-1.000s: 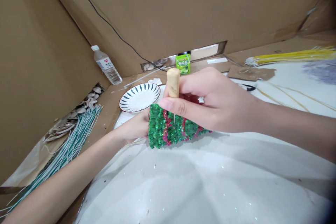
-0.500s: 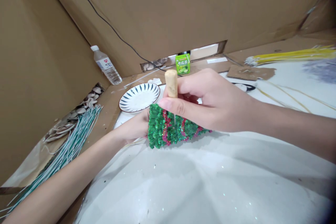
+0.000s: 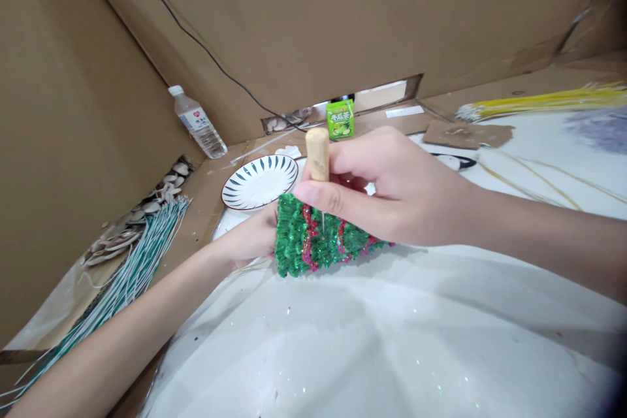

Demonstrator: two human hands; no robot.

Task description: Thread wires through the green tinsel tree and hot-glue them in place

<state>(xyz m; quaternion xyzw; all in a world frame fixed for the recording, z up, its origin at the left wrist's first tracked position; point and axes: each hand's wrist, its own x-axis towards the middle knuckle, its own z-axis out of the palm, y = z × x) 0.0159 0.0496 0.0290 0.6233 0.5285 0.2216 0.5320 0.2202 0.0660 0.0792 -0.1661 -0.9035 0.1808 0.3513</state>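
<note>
Between my hands lies a small green tinsel Christmas tree (image 3: 294,245) on its side, with glittery red bands and its wide base toward the left. My left hand (image 3: 259,233) is at that base; its fingers go behind or into the tree and are hidden. In a pinch, my right hand (image 3: 386,186) holds an awl (image 3: 318,155) by its pale wooden handle. The awl stands almost upright, its thin metal spike pointing down at the tree's side between two red bands. Whether the tip has gone in, I cannot tell.
A striped oval plate (image 3: 259,183) is behind my left hand. A leaning water bottle (image 3: 198,123) and a green drink packet (image 3: 339,119) stand farther back. Green and white wires (image 3: 142,281) lie left, yellow stems (image 3: 543,103) at the back right. Cardboard walls (image 3: 294,19) enclose the white table (image 3: 353,339).
The awl and my right hand have shifted very slightly left. The tree and my left hand look almost the same.
</note>
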